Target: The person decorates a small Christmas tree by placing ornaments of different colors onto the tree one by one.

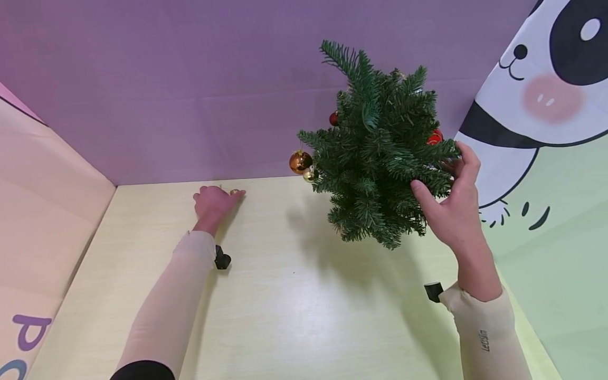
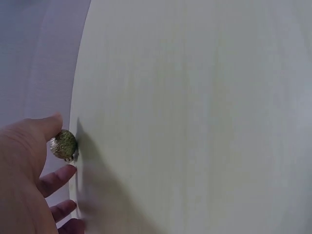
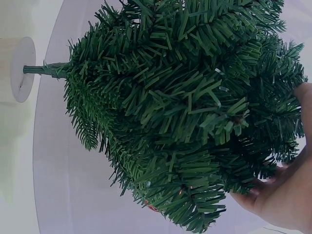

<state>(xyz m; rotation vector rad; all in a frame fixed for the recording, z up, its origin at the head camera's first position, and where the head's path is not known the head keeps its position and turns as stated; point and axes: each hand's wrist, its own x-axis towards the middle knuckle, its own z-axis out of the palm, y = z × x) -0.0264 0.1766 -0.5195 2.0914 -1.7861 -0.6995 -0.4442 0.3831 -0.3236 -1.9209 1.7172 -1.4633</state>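
At the table's back edge my left hand (image 1: 214,203) reaches down around a small glittery gold ball ornament (image 2: 63,145). Its thumb is at the ball's upper side in the left wrist view, with the index fingertip just below and the other fingers loosely spread. On the right, my right hand (image 1: 453,211) grips the outer branches of a small green Christmas tree (image 1: 375,158), thumb in front and fingers partly hidden behind. A copper ball (image 1: 301,162), a small gold ball (image 1: 310,174), a dark red ball (image 1: 334,119) and a red ball (image 1: 434,137) show among its branches.
The pale wooden table (image 1: 285,316) meets a purple backdrop (image 1: 214,95) behind. A panda-printed panel (image 1: 513,137) stands close on the right, a pink panel (image 1: 43,200) on the left. In the right wrist view the tree's stem enters a round pale base (image 3: 22,73).
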